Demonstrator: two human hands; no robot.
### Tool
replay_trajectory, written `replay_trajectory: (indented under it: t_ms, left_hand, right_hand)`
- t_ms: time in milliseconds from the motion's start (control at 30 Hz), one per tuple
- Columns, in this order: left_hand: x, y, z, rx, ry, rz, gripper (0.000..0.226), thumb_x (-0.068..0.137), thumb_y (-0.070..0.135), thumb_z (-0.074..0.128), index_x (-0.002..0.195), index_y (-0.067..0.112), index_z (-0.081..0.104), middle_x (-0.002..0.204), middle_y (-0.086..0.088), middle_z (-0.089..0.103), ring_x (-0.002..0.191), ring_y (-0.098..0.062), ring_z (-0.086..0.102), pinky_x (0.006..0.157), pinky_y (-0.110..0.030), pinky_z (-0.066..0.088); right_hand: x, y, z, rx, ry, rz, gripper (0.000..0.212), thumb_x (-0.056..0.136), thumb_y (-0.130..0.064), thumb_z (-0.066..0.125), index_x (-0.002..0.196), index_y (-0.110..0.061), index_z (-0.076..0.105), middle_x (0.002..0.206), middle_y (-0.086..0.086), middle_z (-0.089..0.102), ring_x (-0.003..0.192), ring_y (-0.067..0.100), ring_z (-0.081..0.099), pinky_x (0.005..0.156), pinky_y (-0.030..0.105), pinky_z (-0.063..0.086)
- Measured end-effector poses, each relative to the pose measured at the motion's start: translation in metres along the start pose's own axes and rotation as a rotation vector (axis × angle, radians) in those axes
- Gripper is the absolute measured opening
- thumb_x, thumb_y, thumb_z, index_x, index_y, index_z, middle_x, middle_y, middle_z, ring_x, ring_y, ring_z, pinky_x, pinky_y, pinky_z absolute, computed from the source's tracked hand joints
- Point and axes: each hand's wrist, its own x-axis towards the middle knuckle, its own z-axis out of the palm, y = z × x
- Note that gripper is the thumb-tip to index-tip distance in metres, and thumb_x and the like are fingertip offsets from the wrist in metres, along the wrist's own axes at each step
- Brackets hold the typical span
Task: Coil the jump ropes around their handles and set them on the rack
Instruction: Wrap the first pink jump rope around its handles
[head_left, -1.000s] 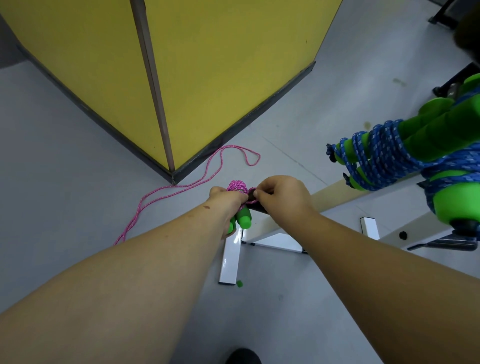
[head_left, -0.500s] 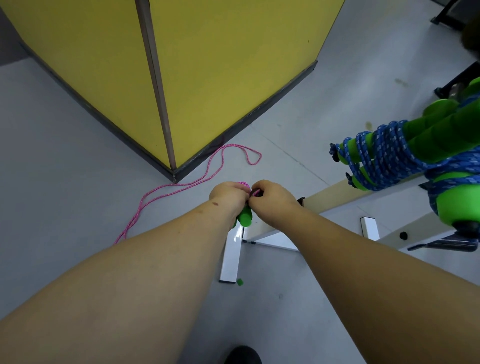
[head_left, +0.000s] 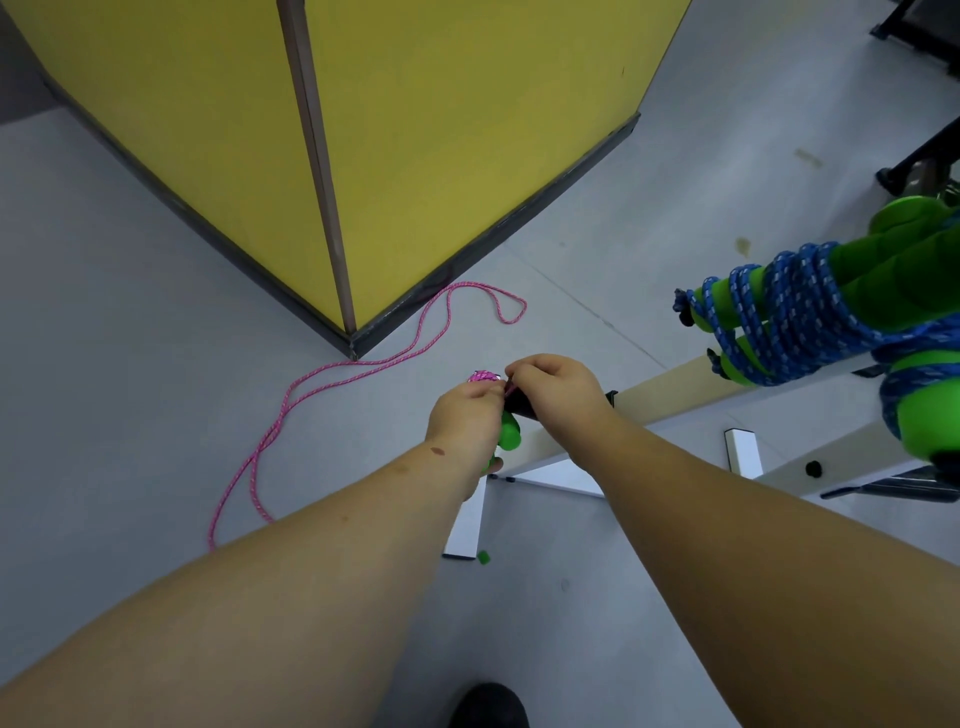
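My left hand (head_left: 464, 420) grips the green handles (head_left: 509, 432) of a pink jump rope, with a small pink coil (head_left: 483, 376) showing above its fingers. My right hand (head_left: 557, 387) pinches the pink strand right beside that coil. The loose part of the pink rope (head_left: 332, 370) trails doubled across the grey floor to the left and loops near the yellow wall's corner. Two blue jump ropes (head_left: 769, 317) wound round green handles rest on the pale rack bar (head_left: 670, 395) at right.
A yellow partition (head_left: 415, 130) with a dark base strip juts out ahead. The rack's white feet (head_left: 467, 525) stand on the floor below my hands. A small green scrap (head_left: 483, 557) lies by one foot. My dark shoe (head_left: 488, 706) shows at the bottom edge.
My hands closed together over the pink coil, then the right hand lifted slightly, and the coil shows again. The loose rope on the floor lies almost as before.
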Motion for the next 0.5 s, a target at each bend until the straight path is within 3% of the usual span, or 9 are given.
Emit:
replay_trajectory:
  t_ms: [67,167,333,500]
  left_hand:
    - [-0.002,-0.007,0.002,0.101,0.033,0.137,0.026,0.103,0.026,0.049,0.109,0.035,0.073,0.109,-0.003,0.068,0.095,-0.026,0.063,0.081,-0.044,0.062]
    - [-0.004,-0.015,0.006,0.312,0.073,0.343,0.037,0.100,0.019,0.043,0.118,0.029,0.074,0.110,-0.003,0.069,0.091,-0.024,0.062,0.075,-0.030,0.051]
    - [-0.011,-0.025,0.019,0.402,0.135,0.378,0.032,0.094,0.031,0.049,0.120,0.033,0.067,0.107,0.002,0.069,0.096,-0.024,0.064,0.083,-0.037,0.056]
    - [-0.013,-0.025,0.029,0.329,0.245,0.345,0.017,0.094,0.028,0.056,0.106,0.028,0.069,0.095,0.004,0.068,0.088,-0.022,0.061,0.074,-0.029,0.048]
  right_hand:
    - [0.000,0.001,0.000,0.009,-0.007,-0.007,0.038,0.060,-0.049,0.051,0.086,-0.037,0.075,0.081,-0.007,0.077,0.092,0.021,0.074,0.095,0.048,0.055]
    - [-0.001,0.000,-0.002,0.027,-0.032,-0.017,0.035,0.059,-0.046,0.051,0.083,-0.038,0.075,0.082,-0.005,0.077,0.091,0.019,0.075,0.096,0.048,0.055]
    - [-0.006,-0.006,-0.008,0.014,-0.087,-0.019,0.018,0.080,-0.022,0.057,0.080,-0.021,0.075,0.087,0.006,0.076,0.097,0.028,0.072,0.096,0.050,0.055]
    - [-0.002,-0.006,-0.008,-0.047,-0.107,-0.021,0.022,0.069,-0.033,0.054,0.080,-0.034,0.074,0.081,-0.008,0.075,0.096,0.022,0.070,0.096,0.049,0.055]
